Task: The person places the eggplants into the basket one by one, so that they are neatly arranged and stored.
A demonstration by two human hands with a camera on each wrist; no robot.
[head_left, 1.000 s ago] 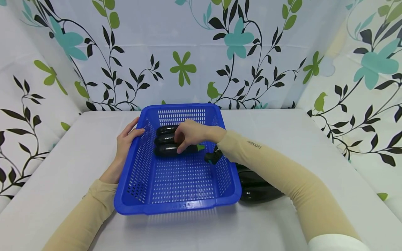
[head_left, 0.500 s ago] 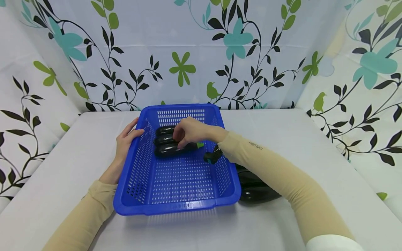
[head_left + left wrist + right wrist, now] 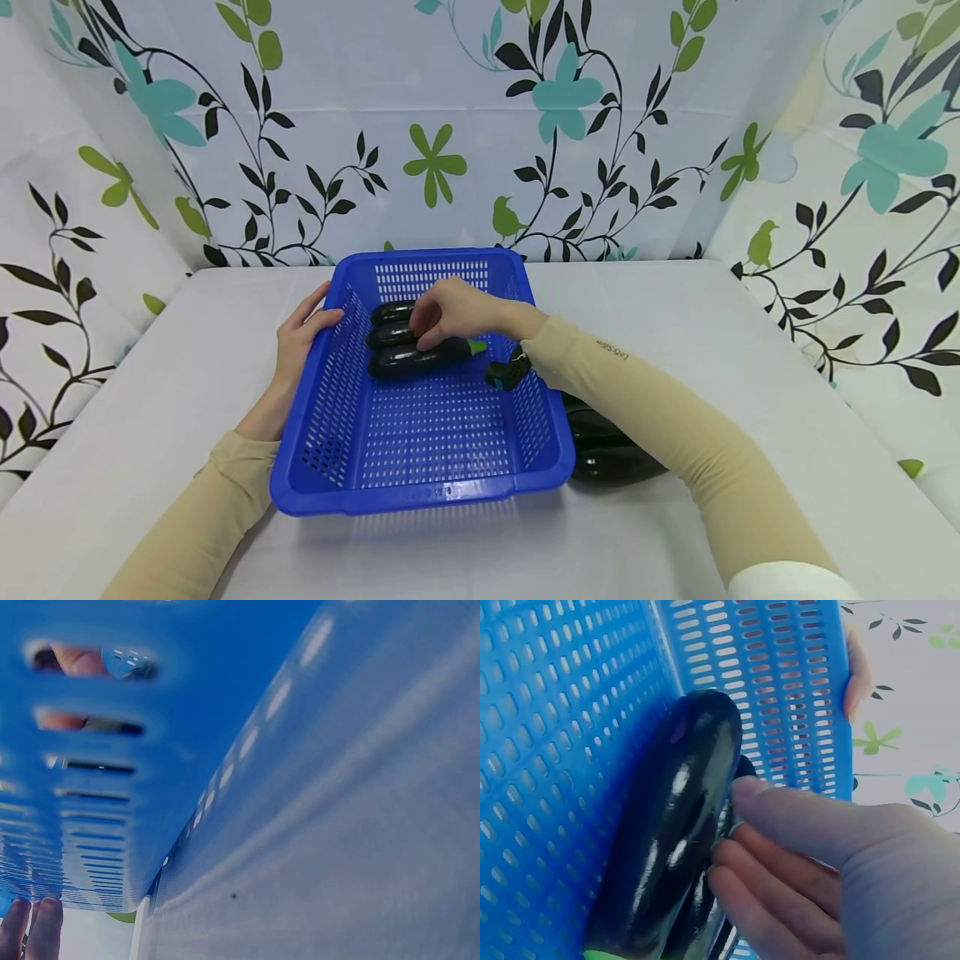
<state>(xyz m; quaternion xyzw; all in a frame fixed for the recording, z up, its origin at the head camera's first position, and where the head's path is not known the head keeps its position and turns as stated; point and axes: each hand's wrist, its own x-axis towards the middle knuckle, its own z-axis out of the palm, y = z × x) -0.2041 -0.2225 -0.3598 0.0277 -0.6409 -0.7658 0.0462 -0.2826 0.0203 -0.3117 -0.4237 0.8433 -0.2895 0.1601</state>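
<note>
Inside a blue plastic basket [image 3: 431,450], three dark eggplants lie side by side toward the far left. The nearest eggplant [image 3: 408,360] shows its green stem end on the right; the middle eggplant [image 3: 390,335] and far eggplant [image 3: 392,312] are partly covered by my right hand [image 3: 459,310]. That hand hovers at the eggplants, thumb and loosely bent fingers apart; in the right wrist view the fingertips [image 3: 724,877] lie close to the middle one, and contact is unclear. My left hand [image 3: 298,342] grips the basket's left rim, thumb over the edge and fingers outside.
More large eggplants [image 3: 611,454] lie on the white table [image 3: 705,333] right of the basket, partly under my right forearm. A small black wrist device [image 3: 510,371] hangs at my right wrist. A patterned curtain [image 3: 472,192] stands behind and along both sides.
My right hand has shifted slightly left and up, its thumb drawing back from the nearest eggplant so more of it shows. The left hand and basket stay practically still.
</note>
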